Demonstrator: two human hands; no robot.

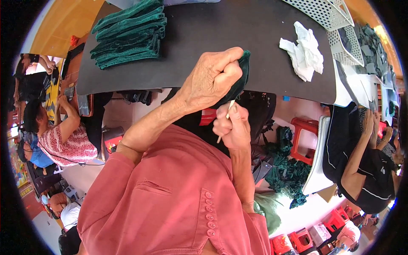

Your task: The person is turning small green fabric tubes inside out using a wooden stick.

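Over the front edge of the dark table (pixel 204 38), my left hand (pixel 210 78) is closed in a fist around a dark green velvet piece (pixel 243 72). One rounded end of the velvet sticks up past my fingers, and the rest hangs below them. Just beneath, my right hand (pixel 234 127) grips a thin pale stick (pixel 231 106). The stick's upper end meets the lower part of the velvet; whether it goes inside, I cannot tell. A neat stack of green velvet pieces (pixel 129 38) lies on the table at the far left.
A crumpled white cloth or paper (pixel 304 53) lies on the table's right side. White perforated baskets (pixel 325 15) stand at the back right. A red stool (pixel 302 140) and a heap of green velvet (pixel 289 170) are below at the right. Other people work on both sides.
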